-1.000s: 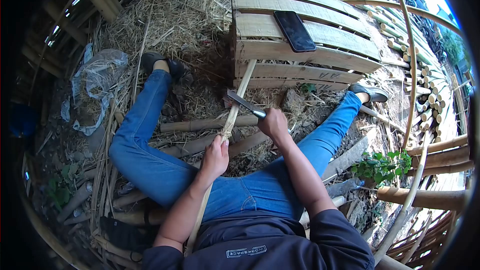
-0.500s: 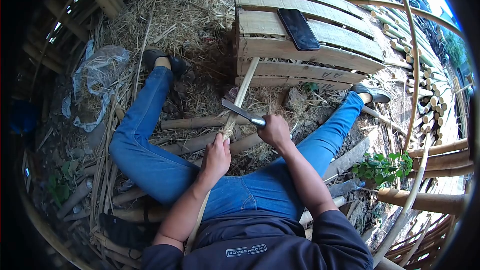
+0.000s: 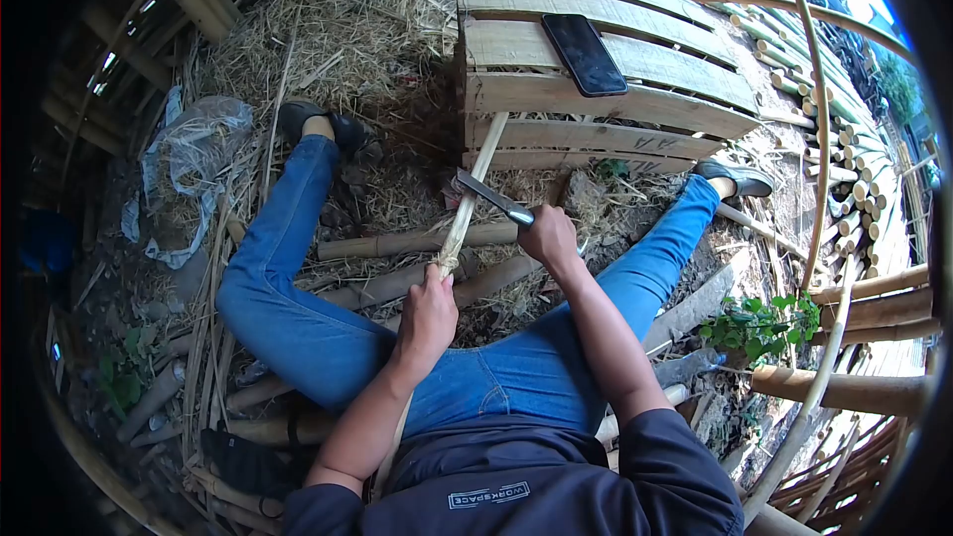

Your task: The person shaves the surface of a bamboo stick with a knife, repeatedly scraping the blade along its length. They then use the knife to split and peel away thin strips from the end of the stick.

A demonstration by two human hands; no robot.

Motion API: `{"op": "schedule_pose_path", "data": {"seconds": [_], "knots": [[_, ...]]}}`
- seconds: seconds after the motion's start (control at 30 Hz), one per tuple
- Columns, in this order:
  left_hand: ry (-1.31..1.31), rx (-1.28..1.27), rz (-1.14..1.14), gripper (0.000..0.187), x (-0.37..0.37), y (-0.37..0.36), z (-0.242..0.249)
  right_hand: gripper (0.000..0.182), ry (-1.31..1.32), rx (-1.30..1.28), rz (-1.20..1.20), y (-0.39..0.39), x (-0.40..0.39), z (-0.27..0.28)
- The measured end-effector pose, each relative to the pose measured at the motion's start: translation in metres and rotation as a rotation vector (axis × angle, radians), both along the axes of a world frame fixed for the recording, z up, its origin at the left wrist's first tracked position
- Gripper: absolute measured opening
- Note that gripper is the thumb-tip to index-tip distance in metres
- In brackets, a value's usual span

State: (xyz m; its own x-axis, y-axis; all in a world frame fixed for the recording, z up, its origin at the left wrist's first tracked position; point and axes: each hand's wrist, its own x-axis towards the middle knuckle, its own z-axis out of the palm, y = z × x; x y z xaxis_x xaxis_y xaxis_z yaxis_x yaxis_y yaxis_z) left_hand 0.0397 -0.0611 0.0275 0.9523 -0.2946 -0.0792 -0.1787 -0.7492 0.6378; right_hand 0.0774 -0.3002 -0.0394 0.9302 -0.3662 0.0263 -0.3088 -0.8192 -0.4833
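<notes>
My left hand (image 3: 429,316) is closed around a pale bamboo strip (image 3: 480,167), just below a knobbly joint in it. The strip runs away from me to the front of a wooden crate (image 3: 606,99) and back under my left forearm. My right hand (image 3: 548,236) grips the handle of a knife (image 3: 493,199). Its flat metal blade lies across the strip, beyond my left hand. A dark phone (image 3: 584,55) rests on the crate's slats.
Bamboo poles (image 3: 417,241) lie on the ground between my legs. Straw (image 3: 318,30) is heaped beyond my left foot, near a clear plastic bag (image 3: 199,154). Cut bamboo (image 3: 849,203) is stacked at the right, past a leafy plant (image 3: 759,328).
The knife blade has moved a short way up the strip, away from me, with my right hand. My left hand keeps its hold at nearly the same spot.
</notes>
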Motion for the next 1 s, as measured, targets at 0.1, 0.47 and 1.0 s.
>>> {"op": "schedule_pose_path", "data": {"seconds": [0.1, 0.47, 1.0], "knots": [[-0.007, -0.002, 0.000, 0.017, -0.001, 0.002, -0.002, 0.019, -0.001, 0.025, 0.002, 0.005, -0.003, -0.002], [-0.037, 0.089, -0.007, 0.018, -0.002, 0.000, 0.001, 0.014, -0.005, 0.066, 0.274, 0.037, -0.024, 0.008], [-0.007, 0.091, -0.003, 0.019, -0.002, 0.000, 0.006, 0.017, -0.018, 0.065, -0.029, -0.010, 0.013, -0.014]]}}
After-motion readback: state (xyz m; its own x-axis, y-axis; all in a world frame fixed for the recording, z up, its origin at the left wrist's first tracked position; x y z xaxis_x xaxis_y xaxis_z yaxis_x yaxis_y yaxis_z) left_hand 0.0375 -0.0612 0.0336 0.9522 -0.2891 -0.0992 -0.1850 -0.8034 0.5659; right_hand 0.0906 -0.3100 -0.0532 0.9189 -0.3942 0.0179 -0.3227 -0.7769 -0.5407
